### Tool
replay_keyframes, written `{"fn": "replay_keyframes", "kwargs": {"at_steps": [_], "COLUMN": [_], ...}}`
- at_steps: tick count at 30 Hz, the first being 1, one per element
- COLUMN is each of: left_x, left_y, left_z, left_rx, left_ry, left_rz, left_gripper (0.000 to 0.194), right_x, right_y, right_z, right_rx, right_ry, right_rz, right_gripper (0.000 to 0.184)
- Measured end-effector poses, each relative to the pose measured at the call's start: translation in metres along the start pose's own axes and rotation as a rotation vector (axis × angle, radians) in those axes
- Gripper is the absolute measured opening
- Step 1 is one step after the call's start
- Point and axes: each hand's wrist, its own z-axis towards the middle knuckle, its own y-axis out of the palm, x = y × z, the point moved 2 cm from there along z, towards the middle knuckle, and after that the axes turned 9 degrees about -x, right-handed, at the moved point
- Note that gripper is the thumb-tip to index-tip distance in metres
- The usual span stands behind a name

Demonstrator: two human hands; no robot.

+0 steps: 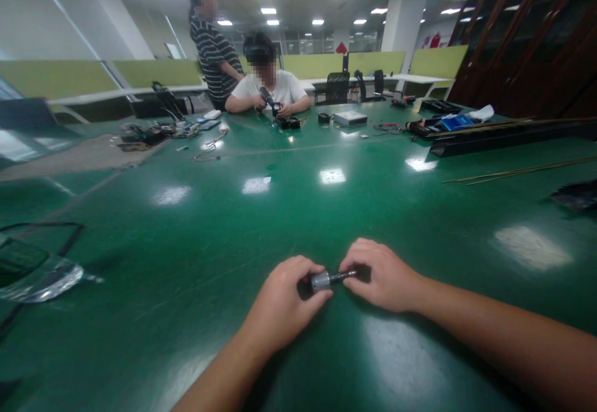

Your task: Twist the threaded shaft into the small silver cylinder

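Observation:
A small grey metal cylinder with a thin dark shaft point(321, 282), which looks like a drill chuck with a bit, lies level between my two hands just above or on the green tabletop. My left hand point(290, 300) is closed round the thick grey body, thumb below and index finger above. With thumb and forefinger, my right hand point(380, 275) pinches the thin shaft near its tip. The palm side of each hand is hidden from view.
Across the green table point(298, 213), a person in white point(275, 88) handles a dark tool; another in stripes point(214, 51) stands behind. A clear plastic bag point(40, 275) lies left. Electronic parts point(144, 133), a silver box point(349, 117) and a long black channel point(504, 138) lie farther off.

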Motion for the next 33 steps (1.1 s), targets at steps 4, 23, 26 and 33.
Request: {"fn": "replay_keyframes", "kwargs": {"at_steps": [4,23,26,33], "left_x": [-0.0041,-0.0085,-0.0081,-0.0081], "left_y": [-0.0005,-0.0054,-0.0055,-0.0051], "left_z": [-0.0011,-0.001,-0.0007,-0.0007], "left_rx": [0.009,0.024,0.018,0.012], "left_ry": [0.022,0.013,0.009,-0.004], "left_rz": [0.042,0.036,0.038,0.041], "left_gripper": [0.021,0.02,0.02,0.02], "right_x": [0.0008,0.0065,0.0074,0.0071], "right_y": [0.0003,-0.0004,-0.0007,-0.0016], "right_z": [0.0005,-0.0005,-0.0005,-0.0006], "right_rx": [0.006,0.034,0.029,0.01], "right_ry": [0.011,0.047,0.048,0.061], "right_rz": [0.002,-0.025,-0.036,-0.071], "right_gripper": [0.011,0.01,0.013,0.013]}}
